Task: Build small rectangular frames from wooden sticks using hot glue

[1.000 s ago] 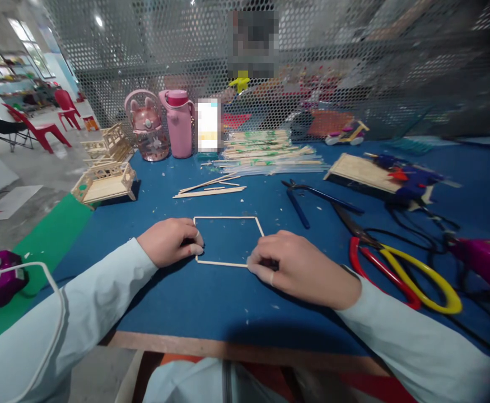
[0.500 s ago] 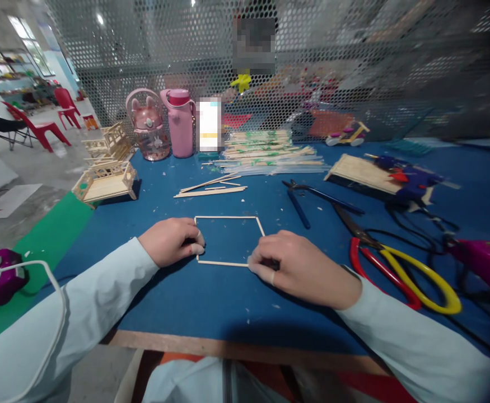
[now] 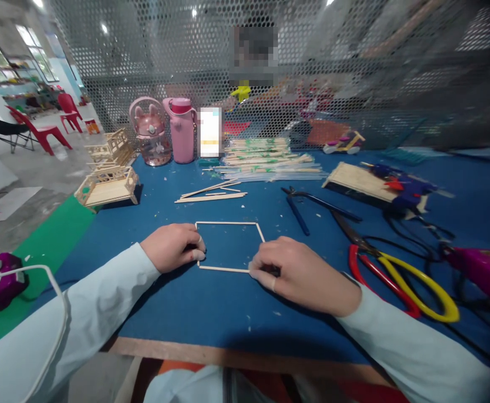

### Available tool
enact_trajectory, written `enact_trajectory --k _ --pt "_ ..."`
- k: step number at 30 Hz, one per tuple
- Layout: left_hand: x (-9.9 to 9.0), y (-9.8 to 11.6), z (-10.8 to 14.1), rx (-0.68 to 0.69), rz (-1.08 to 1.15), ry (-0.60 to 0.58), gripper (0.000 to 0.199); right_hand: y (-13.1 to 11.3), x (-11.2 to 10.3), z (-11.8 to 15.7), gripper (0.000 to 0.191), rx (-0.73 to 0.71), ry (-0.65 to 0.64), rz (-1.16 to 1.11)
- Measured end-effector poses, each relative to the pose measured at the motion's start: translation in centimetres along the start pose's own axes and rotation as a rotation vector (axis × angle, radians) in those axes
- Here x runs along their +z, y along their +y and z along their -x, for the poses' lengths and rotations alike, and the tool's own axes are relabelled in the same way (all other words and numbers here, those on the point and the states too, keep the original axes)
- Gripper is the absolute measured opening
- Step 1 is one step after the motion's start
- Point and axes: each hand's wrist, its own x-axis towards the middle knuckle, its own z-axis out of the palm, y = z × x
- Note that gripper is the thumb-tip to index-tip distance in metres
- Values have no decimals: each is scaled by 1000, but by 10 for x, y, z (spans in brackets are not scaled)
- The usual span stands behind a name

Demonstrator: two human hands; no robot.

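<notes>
Thin pale sticks form a rectangular frame [image 3: 227,223] lying on the blue table. At its left side my left hand [image 3: 176,247] has its fingers closed on the short left stick, of which only the ends show. My right hand [image 3: 297,272] is closed at the near right corner, its fingertips pinching the frame where the near stick meets the right stick. That corner is hidden by the fingers. Behind the frame lie several loose sticks [image 3: 213,197].
Pliers [image 3: 299,215] and red-and-yellow-handled scissors [image 3: 421,282] lie to the right, near a blue glue gun [image 3: 413,190] and a wooden panel [image 3: 360,182]. Bundled sticks [image 3: 265,159], a pink bottle [image 3: 182,134] and a phone [image 3: 210,133] stand behind. Small wooden models [image 3: 110,187] are at left.
The whole view has shifted slightly, with the scene lower in the picture. Both hands keep their places on the stick frame.
</notes>
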Motion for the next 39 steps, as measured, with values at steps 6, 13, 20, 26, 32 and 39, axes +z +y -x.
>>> enact_trajectory --k 6,13,20,26,32,39 --pt "1 1 0 -12 -11 -1 15 1 1 0 16 3 -4 -5" --pt "1 9 1 -79 -29 52 16 -1 2 0 19 24 -1 30" --pt "1 25 9 12 -72 6 26 -1 3 0 17 8 30 35" --pt "7 30 9 -27 -137 -18 12 -2 4 0 16 14 14 24" --pt "6 33 10 -72 -152 -28 17 3 -8 2 10 29 81 -102" --pt "6 33 9 -80 -139 -21 17 28 -26 6 15 127 124 -174"
